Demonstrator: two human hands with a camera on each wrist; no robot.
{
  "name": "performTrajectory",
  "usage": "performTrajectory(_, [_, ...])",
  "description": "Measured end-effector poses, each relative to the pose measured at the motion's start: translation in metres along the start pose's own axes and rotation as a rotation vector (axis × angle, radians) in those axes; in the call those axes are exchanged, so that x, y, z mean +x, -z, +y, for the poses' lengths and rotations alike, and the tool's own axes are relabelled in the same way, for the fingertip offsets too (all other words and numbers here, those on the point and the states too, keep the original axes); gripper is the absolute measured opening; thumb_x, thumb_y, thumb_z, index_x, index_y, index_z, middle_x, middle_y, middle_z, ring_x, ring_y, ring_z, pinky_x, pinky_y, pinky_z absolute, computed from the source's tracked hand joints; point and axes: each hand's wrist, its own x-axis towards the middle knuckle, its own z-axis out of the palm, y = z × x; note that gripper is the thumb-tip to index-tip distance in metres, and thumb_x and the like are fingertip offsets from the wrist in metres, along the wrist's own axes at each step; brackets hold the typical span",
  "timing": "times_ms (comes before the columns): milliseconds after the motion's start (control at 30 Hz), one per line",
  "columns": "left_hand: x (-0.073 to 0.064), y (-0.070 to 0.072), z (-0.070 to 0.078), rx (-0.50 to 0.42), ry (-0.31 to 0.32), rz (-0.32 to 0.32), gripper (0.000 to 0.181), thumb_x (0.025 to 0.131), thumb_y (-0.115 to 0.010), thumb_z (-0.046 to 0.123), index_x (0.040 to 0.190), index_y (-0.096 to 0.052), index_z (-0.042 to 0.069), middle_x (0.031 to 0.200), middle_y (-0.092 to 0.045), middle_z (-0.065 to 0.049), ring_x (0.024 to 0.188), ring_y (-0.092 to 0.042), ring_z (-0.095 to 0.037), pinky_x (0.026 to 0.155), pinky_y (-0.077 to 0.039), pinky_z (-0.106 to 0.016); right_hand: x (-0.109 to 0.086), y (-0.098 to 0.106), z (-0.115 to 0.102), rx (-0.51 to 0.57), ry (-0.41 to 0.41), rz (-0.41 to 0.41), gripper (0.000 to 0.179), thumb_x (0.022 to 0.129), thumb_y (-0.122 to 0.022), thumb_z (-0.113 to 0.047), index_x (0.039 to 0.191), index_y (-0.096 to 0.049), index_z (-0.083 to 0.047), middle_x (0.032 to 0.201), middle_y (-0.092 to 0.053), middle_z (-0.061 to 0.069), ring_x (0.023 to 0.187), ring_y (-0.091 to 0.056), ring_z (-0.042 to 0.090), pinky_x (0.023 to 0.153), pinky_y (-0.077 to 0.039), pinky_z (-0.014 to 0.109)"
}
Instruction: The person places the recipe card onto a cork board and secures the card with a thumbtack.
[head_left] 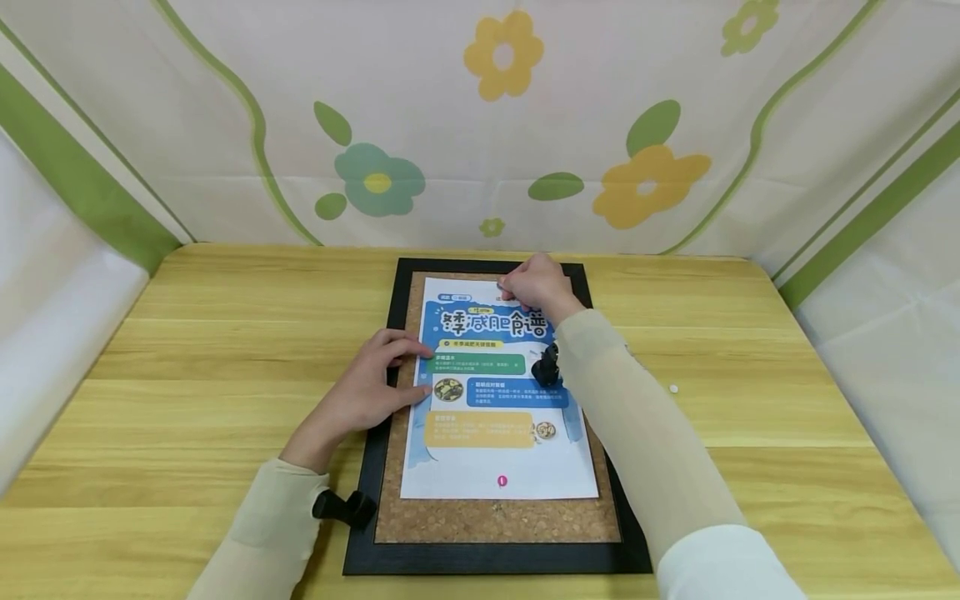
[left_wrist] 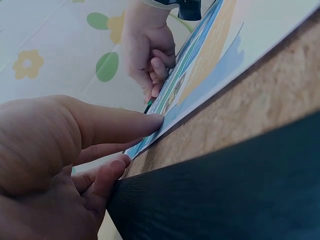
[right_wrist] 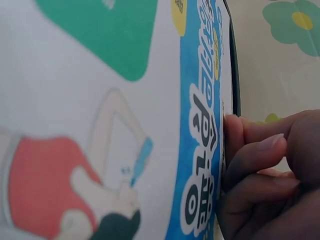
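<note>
A printed poster (head_left: 495, 467) with blue, green and yellow text blocks lies on a black-framed cork board (head_left: 450, 525). A small pink-red pushpin (head_left: 502, 481) shows near the poster's bottom edge. My right hand (head_left: 538, 285), at the poster's top edge, pinches something tiny, apparently a pushpin, between thumb and index finger; the fingers mostly hide it. In the right wrist view the other fingers of the right hand (right_wrist: 265, 180) are curled against the paper. My left hand (head_left: 375, 379) rests on the poster's left edge, thumb (left_wrist: 145, 122) and fingertips touching the paper, fingers extended.
The board lies on a wooden table (head_left: 225, 358). A small white object (head_left: 673, 388) sits on the table right of the board. Behind the table hangs a white cloth (head_left: 450, 125) printed with flowers. Dark wrist devices (head_left: 347, 507) are worn on both arms.
</note>
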Motion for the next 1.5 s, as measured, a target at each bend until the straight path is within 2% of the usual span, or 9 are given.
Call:
performTrajectory(300, [0.0003, 0.0001, -0.0031, 0.001, 0.008, -0.010, 0.038, 0.095, -0.081, 0.009, 0.132, -0.072, 0.006, 0.149, -0.052, -0.020, 0.138, -0.048, -0.042, 0.117, -0.046, -0.060, 0.0002, 0.0007, -0.0010, 0.009, -0.018, -0.013, 0.033, 0.106, -0.067, -0.039, 0.088, -0.080, -0.014, 0.056, -0.052, -0.004, 0.056, -0.053, 0.016, 0.088, -0.049, 0.040])
performTrajectory(933, [-0.0003, 0.0015, -0.0030, 0.000, -0.003, -0.017, 0.037, 0.095, -0.080, 0.009, 0.132, -0.072, 0.005, 0.149, -0.052, -0.020, 0.138, -0.049, -0.043, 0.117, -0.045, -0.061, -0.0066, 0.0051, -0.0075, -0.069, 0.003, -0.028, 0.038, 0.109, -0.062, -0.037, 0.084, -0.077, -0.013, 0.060, -0.052, -0.003, 0.070, -0.060, 0.021, 0.107, -0.043, 0.048])
performTrajectory(1033, [-0.0001, 0.0021, -0.0026, 0.000, -0.003, -0.016, 0.037, 0.095, -0.080, 0.008, 0.132, -0.072, 0.006, 0.149, -0.051, -0.020, 0.138, -0.048, -0.043, 0.117, -0.045, -0.061, -0.0063, 0.0054, -0.0084, -0.082, 0.013, -0.020, 0.038, 0.109, -0.062, -0.035, 0.082, -0.078, -0.012, 0.062, -0.053, -0.002, 0.071, -0.060, 0.022, 0.104, -0.044, 0.047])
performTrajectory(1267, [0.0014, 0.0015, -0.0028, 0.006, -0.002, -0.016, 0.038, 0.096, -0.080, 0.010, 0.133, -0.072, 0.006, 0.150, -0.051, -0.020, 0.139, -0.048, -0.043, 0.117, -0.045, -0.061, -0.0061, 0.0068, -0.0090, -0.077, 0.014, -0.011, 0.036, 0.108, -0.065, -0.032, 0.082, -0.078, -0.011, 0.078, -0.063, 0.002, 0.077, -0.061, 0.022, 0.087, -0.047, 0.038])
performTrajectory(1500, [0.0007, 0.0009, -0.0029, -0.011, 0.006, -0.019, 0.037, 0.096, -0.080, 0.009, 0.132, -0.072, 0.006, 0.151, -0.051, -0.020, 0.140, -0.047, -0.043, 0.118, -0.044, -0.061, -0.0051, 0.0047, -0.0083, -0.104, 0.017, 0.000, 0.033, 0.108, -0.065, -0.032, 0.084, -0.077, -0.012, 0.084, -0.067, 0.003, 0.077, -0.061, 0.021, 0.088, -0.047, 0.039])
